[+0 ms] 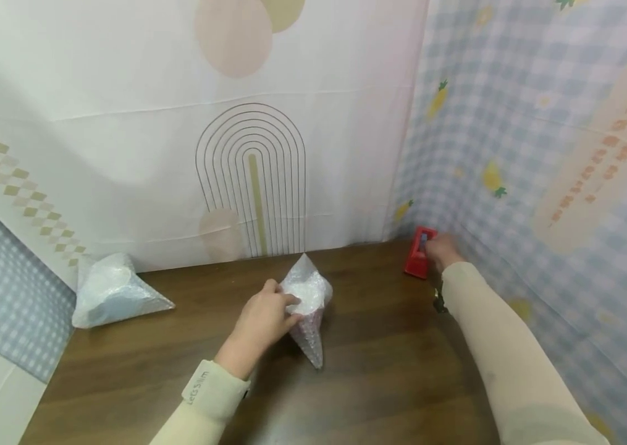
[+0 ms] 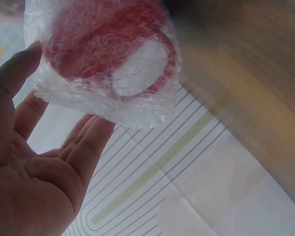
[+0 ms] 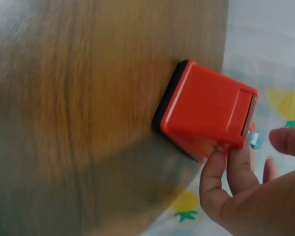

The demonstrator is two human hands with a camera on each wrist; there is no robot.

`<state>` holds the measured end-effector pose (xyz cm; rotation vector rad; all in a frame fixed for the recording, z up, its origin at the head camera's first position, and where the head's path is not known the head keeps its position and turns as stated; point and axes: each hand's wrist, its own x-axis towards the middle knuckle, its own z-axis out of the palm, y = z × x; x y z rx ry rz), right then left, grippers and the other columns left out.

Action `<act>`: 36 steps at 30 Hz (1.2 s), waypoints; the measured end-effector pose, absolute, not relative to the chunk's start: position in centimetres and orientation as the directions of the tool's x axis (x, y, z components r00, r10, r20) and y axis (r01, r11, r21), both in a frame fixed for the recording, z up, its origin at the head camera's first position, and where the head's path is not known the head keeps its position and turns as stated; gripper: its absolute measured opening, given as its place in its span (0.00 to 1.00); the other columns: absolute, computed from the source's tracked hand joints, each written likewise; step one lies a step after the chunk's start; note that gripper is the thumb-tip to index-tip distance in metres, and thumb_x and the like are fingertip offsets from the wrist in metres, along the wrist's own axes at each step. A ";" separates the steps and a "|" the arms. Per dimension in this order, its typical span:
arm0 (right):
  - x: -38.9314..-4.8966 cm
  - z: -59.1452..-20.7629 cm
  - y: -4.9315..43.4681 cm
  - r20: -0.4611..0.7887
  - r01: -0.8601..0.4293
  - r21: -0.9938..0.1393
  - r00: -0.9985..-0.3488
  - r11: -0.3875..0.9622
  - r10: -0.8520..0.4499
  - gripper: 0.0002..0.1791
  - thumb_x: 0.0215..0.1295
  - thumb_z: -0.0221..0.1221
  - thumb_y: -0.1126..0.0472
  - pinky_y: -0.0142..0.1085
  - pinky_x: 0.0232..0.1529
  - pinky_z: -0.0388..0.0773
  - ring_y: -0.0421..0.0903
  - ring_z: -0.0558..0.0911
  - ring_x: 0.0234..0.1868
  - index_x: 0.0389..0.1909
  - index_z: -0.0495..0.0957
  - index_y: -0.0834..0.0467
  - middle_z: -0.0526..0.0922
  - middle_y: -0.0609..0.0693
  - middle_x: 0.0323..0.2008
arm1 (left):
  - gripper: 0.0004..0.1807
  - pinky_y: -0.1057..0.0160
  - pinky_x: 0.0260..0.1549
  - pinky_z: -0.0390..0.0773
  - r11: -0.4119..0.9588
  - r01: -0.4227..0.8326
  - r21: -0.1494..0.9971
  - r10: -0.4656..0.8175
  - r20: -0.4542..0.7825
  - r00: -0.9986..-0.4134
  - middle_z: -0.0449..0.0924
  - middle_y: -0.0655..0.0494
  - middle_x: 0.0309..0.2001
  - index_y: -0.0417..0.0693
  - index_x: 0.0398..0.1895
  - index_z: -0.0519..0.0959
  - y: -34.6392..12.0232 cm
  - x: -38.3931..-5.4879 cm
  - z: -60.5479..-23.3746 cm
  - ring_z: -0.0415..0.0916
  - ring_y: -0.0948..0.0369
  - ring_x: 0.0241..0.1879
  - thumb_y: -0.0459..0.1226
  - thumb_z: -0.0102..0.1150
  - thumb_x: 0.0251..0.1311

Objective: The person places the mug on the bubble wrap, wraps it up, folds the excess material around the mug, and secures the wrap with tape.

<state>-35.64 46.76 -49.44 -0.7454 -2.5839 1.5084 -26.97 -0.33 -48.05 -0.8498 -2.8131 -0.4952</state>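
Observation:
A bubble-wrapped parcel (image 1: 309, 296) stands on the wooden table with pointed corners, and my left hand (image 1: 260, 321) grips its left side between thumb and fingers. Through the wrap in the left wrist view, something red with a pale oval patch shows in the parcel (image 2: 108, 49). At the far right, my right hand (image 1: 442, 250) is at a red tape dispenser (image 1: 416, 262). In the right wrist view two bent fingers (image 3: 214, 169) touch the side of the dispenser (image 3: 206, 101), near a short bluish tape end (image 3: 255, 140); the thumb stays apart from the tape.
Another bubble-wrapped parcel (image 1: 115, 293) lies at the back left of the table (image 1: 369, 364). A white printed cloth (image 1: 346, 154) hangs behind the table, and a blue checked cloth (image 1: 491, 123) with pineapples hangs close along the right side.

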 end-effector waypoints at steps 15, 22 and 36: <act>-35.0 -49.5 45.9 -0.181 0.337 -0.918 -0.827 0.212 0.533 0.31 0.78 0.56 0.73 0.30 0.40 0.87 0.35 0.83 0.36 0.79 0.62 0.73 0.76 0.58 0.58 | 0.16 0.49 0.30 0.89 0.798 0.574 0.181 0.517 0.283 -0.808 0.84 0.41 0.68 0.58 0.48 0.97 0.4 -27.2 -48.3 0.87 0.50 0.28 0.52 0.85 0.63; -32.4 -49.7 43.7 -0.138 0.276 -0.927 -0.881 0.255 0.452 0.28 0.78 0.59 0.73 0.29 0.39 0.85 0.34 0.84 0.36 0.73 0.64 0.72 0.77 0.62 0.62 | 0.15 0.47 0.35 0.91 0.799 0.575 0.177 0.522 0.270 -0.809 0.86 0.39 0.67 0.56 0.47 0.97 0.5 -27.7 -47.2 0.92 0.45 0.36 0.50 0.85 0.62; -28.4 -50.0 42.2 -0.210 0.300 -0.930 -0.909 0.214 0.359 0.38 0.79 0.55 0.77 0.27 0.38 0.85 0.37 0.82 0.37 0.86 0.57 0.72 0.71 0.71 0.76 | 0.14 0.45 0.39 0.91 0.796 0.563 0.223 0.518 0.229 -0.824 0.85 0.38 0.67 0.55 0.47 0.97 0.6 -27.5 -46.8 0.92 0.43 0.39 0.49 0.85 0.62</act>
